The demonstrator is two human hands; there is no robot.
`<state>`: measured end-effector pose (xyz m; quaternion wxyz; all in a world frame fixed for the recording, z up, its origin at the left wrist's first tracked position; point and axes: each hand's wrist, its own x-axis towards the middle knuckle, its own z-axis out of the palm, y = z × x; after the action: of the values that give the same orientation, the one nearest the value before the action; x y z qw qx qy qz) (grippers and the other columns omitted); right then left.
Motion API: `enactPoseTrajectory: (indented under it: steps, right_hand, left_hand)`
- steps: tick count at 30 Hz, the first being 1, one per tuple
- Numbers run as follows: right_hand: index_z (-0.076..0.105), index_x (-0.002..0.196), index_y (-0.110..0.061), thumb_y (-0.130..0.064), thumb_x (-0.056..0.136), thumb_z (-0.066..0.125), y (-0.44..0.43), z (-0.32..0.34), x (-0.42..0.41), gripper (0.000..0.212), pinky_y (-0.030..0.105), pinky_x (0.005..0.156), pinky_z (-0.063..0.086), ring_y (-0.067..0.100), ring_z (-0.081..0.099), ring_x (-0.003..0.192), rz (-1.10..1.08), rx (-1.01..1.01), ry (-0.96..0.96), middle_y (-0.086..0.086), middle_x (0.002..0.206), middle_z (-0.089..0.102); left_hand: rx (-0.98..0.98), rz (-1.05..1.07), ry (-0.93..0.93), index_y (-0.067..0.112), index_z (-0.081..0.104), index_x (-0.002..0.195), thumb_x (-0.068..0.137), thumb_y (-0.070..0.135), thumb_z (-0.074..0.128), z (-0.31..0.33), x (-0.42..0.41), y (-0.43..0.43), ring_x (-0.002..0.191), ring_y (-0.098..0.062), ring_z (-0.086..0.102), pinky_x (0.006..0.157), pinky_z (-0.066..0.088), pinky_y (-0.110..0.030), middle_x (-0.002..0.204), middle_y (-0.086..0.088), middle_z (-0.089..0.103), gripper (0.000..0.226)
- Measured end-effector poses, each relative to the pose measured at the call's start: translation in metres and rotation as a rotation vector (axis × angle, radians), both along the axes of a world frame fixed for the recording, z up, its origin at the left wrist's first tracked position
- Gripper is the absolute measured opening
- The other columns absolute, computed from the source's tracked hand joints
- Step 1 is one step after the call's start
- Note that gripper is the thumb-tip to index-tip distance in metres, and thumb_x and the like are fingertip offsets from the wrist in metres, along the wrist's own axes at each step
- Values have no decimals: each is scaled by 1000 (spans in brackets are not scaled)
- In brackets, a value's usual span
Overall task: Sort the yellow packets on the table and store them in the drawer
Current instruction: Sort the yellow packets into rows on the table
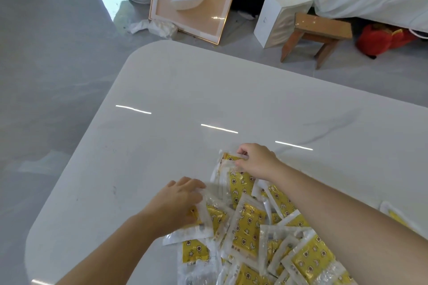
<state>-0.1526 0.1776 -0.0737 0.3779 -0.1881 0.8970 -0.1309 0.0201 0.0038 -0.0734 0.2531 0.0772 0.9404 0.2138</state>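
Lying in a loose heap toward five o'clock on the white bench [185, 99], the yellow packets [245, 227] overlap every which way. The left hand [183, 201] sits at the heap's nine o'clock edge, fingers curled over a side packet [201, 227], holding it. The right hand [257, 159], at twelve o'clock, pinches the top edge of the far packet [240, 183]. One stray packet [398, 215] lies apart at three o'clock. Beyond the bench, a frame [196, 7] leans at twelve and a stool [319, 32] stands at one.
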Motion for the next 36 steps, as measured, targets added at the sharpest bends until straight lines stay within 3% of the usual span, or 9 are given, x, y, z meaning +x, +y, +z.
enactPoseTrajectory:
  steps: [5, 9, 13, 18, 23, 26, 28, 33, 36]
  right_hand:
    - [54, 96, -31, -34, 94, 56, -2, -4, -2, 5, 38, 94, 36, 17, 53, 95, 55, 25, 17, -9, 99, 60]
    - [57, 100, -27, -35, 95, 56, -2, -7, -4, 10, 38, 92, 34, 17, 51, 90, 50, 16, 41, -9, 95, 57]
    - [54, 88, -17, -28, 95, 57, 2, -7, -5, 13, 32, 69, 40, 18, 53, 72, -23, -104, 70, -5, 78, 55]
    - [48, 94, -17, -24, 100, 48, 5, 9, -8, 10, 29, 57, 37, 14, 46, 64, -205, -234, 155, -6, 74, 49]
    - [56, 100, -13, -24, 97, 54, 2, 37, -21, 11, 24, 56, 38, 11, 53, 70, -518, -364, -13, -3, 84, 56]
    - [60, 99, -8, -23, 89, 60, -5, 43, -30, 18, 29, 65, 43, 19, 56, 75, -674, -391, -67, 2, 84, 60]
    - [60, 97, -7, -21, 89, 61, -14, 43, -38, 16, 26, 58, 42, 19, 55, 72, -774, -397, -82, 3, 82, 59]
    - [64, 102, -9, -14, 91, 57, -47, 30, -67, 14, 23, 50, 39, 15, 56, 70, -988, -484, -107, 5, 89, 64]
    - [61, 94, -12, -12, 93, 55, -69, 20, -87, 5, 22, 49, 36, 12, 48, 60, -1032, -514, -126, -1, 72, 54]
  left_hand:
    - [-53, -167, 53, 25, 59, 121, 89, 34, 59, -5, -3, 16, 138, -13, 23, 111, 23, -32, 151, 9, 27, 33]
    - [-108, -218, 95, 22, 56, 125, 90, 28, 59, -7, -7, 26, 126, -18, 35, 108, 27, -32, 134, 3, 42, 35]
    - [-128, -163, 44, 19, 56, 119, 92, 25, 55, -9, -6, 29, 101, -18, 50, 102, 35, -29, 118, 0, 47, 27]
    - [-52, 187, -30, 22, 48, 86, 90, 17, 47, 3, -1, 22, 80, -13, 52, 81, 34, -21, 88, 8, 56, 6]
    - [166, 868, -108, 20, 54, 81, 86, 21, 62, 33, -19, -4, 64, -11, 56, 50, 42, -21, 76, 4, 59, 9]
    - [307, 1106, -75, 17, 58, 92, 87, 20, 64, 39, -47, -26, 78, -20, 63, 67, 55, -34, 85, -3, 65, 9]
    - [416, 1234, -89, 16, 59, 101, 88, 20, 64, 37, -67, -39, 84, -24, 67, 76, 57, -44, 92, -5, 67, 15]
    - [561, 1326, -102, 14, 57, 107, 90, 16, 63, 25, -125, -65, 87, -27, 67, 75, 57, -40, 97, -9, 67, 18]
    - [612, 1306, -99, 17, 57, 108, 90, 15, 62, 17, -159, -78, 87, -26, 67, 76, 56, -41, 97, -8, 67, 19]
